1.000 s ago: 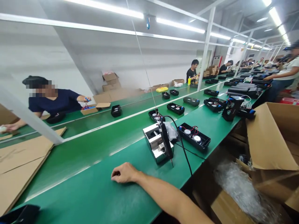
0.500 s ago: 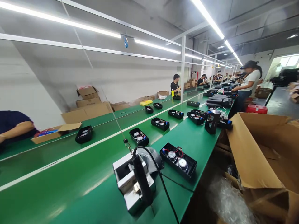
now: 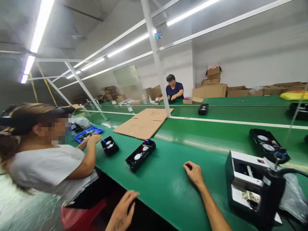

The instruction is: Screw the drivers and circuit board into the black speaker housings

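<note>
My left hand (image 3: 122, 207) is low in the view by the table's front edge, its fingers stretched forward and nothing in it. Over the green table, my right hand (image 3: 193, 173) has its fingers curled in, with no object visible in them. Nearest to both hands is a long black speaker box (image 3: 141, 155), open at the top, with two round silver speakers inside. A smaller black speaker box (image 3: 109, 146) lies to its left, close to a co-worker's hands. To the right of my right hand stands a black and white machine (image 3: 246, 189).
A co-worker (image 3: 48, 166) sits at left by a blue tray (image 3: 88, 134). Flat cardboard (image 3: 144, 123) lies beyond the speaker boxes, near a white post (image 3: 157, 61). Another person (image 3: 176, 89) works across the table. A black speaker box (image 3: 268, 144) lies behind the machine.
My view has swung far to the left, so the machine now appears at the right. Both my hands and the seated co-worker have come into view.
</note>
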`<state>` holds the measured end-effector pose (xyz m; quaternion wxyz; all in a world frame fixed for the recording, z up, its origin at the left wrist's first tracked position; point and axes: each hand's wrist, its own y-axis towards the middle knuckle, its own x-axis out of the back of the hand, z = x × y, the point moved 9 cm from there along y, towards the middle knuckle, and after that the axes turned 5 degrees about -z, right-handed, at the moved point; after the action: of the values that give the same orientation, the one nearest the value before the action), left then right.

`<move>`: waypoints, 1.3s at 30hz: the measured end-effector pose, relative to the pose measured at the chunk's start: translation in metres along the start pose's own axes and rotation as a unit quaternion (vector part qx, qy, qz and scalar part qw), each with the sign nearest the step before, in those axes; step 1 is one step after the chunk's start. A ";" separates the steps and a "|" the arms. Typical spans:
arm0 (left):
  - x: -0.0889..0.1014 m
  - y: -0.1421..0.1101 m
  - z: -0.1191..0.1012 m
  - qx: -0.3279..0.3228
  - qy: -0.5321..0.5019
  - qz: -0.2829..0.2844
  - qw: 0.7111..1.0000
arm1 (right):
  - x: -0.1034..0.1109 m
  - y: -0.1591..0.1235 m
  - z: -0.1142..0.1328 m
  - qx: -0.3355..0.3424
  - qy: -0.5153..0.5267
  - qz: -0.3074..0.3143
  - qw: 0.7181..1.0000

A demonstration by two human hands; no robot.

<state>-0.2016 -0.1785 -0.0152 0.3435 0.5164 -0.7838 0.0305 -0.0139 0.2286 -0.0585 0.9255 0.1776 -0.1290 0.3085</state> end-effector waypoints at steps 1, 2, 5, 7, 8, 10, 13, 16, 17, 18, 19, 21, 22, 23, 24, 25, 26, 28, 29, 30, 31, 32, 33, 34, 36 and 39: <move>0.008 0.018 -0.002 -0.009 0.019 -0.008 1.000 | 0.002 -0.002 0.000 0.001 0.003 -0.004 1.000; 0.015 0.038 -0.004 -0.021 0.034 -0.015 0.999 | 0.005 -0.003 0.001 0.001 0.005 -0.010 1.000; 0.028 0.103 -0.015 -0.061 0.055 -0.008 0.997 | 0.009 0.000 0.007 0.000 0.008 -0.024 1.000; 0.028 0.139 -0.023 -0.086 0.054 0.020 0.995 | 0.012 0.002 0.014 0.000 0.010 -0.031 0.999; 0.025 0.153 -0.028 -0.099 0.050 0.040 0.993 | 0.014 0.000 0.018 0.000 0.012 -0.033 0.999; 0.011 0.167 -0.038 -0.125 0.034 0.082 0.988 | 0.022 -0.014 0.024 -0.003 0.011 -0.042 0.999; -0.026 0.154 -0.057 -0.159 0.001 0.127 0.979 | 0.047 -0.067 0.020 -0.023 -0.005 -0.065 0.998; -0.084 0.105 -0.086 -0.185 -0.037 0.146 0.971 | 0.086 -0.140 0.005 -0.045 -0.053 -0.120 0.990; -0.106 0.084 -0.099 -0.192 -0.049 0.150 0.969 | 0.101 -0.162 0.001 -0.048 -0.078 -0.146 0.985; -0.129 0.063 -0.114 -0.202 -0.055 0.154 0.966 | 0.114 -0.181 -0.002 -0.049 -0.103 -0.169 0.979; -0.150 0.041 -0.131 -0.213 -0.058 0.160 0.962 | 0.126 -0.195 -0.002 -0.049 -0.126 -0.192 0.972; -0.186 -0.001 -0.166 -0.241 -0.069 0.181 0.951 | 0.141 -0.212 0.001 -0.048 -0.163 -0.224 0.960; -0.198 -0.021 -0.183 -0.262 -0.079 0.196 0.942 | 0.145 -0.216 0.004 -0.047 -0.177 -0.237 0.954; -0.205 -0.038 -0.199 -0.287 -0.094 0.213 0.929 | 0.147 -0.217 0.006 -0.048 -0.189 -0.245 0.950; -0.206 -0.052 -0.212 -0.314 -0.114 0.230 0.914 | 0.147 -0.217 0.008 -0.050 -0.198 -0.250 0.946; -0.202 -0.062 -0.221 -0.341 -0.135 0.243 0.898 | 0.146 -0.216 0.009 -0.055 -0.206 -0.252 0.944; -0.193 -0.066 -0.224 -0.362 -0.156 0.246 0.885 | 0.145 -0.216 0.009 -0.060 -0.213 -0.254 0.942; -0.167 -0.051 -0.214 -0.372 -0.188 0.220 0.882 | 0.142 -0.216 0.007 -0.068 -0.222 -0.256 0.938; -0.153 -0.034 -0.202 -0.356 -0.194 0.190 0.894 | 0.141 -0.217 0.007 -0.072 -0.224 -0.258 0.937; -0.140 -0.015 -0.186 -0.331 -0.194 0.157 0.910 | 0.140 -0.217 0.006 -0.074 -0.226 -0.260 0.936; -0.131 0.006 -0.168 -0.300 -0.188 0.129 0.926 | 0.139 -0.218 0.006 -0.076 -0.226 -0.261 0.935; -0.125 0.024 -0.150 -0.269 -0.179 0.111 0.940 | 0.139 -0.219 0.006 -0.078 -0.226 -0.261 0.935; -0.123 0.039 -0.135 -0.242 -0.172 0.105 0.949 | 0.139 -0.219 0.006 -0.079 -0.225 -0.261 0.935; -0.125 0.049 -0.122 -0.219 -0.168 0.109 0.955 | 0.138 -0.219 0.006 -0.080 -0.223 -0.260 0.936; -0.139 0.058 -0.105 -0.186 -0.172 0.136 0.958 | 0.139 -0.218 0.008 -0.081 -0.219 -0.257 0.938; -0.163 0.050 -0.096 -0.143 -0.199 0.151 0.958 | 0.139 -0.217 0.012 -0.080 -0.210 -0.247 0.943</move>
<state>-0.1564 0.0120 -0.0194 0.2425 0.3334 -0.9012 -0.1340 0.2262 0.1351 -0.0532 0.9358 0.1900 -0.2967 0.0143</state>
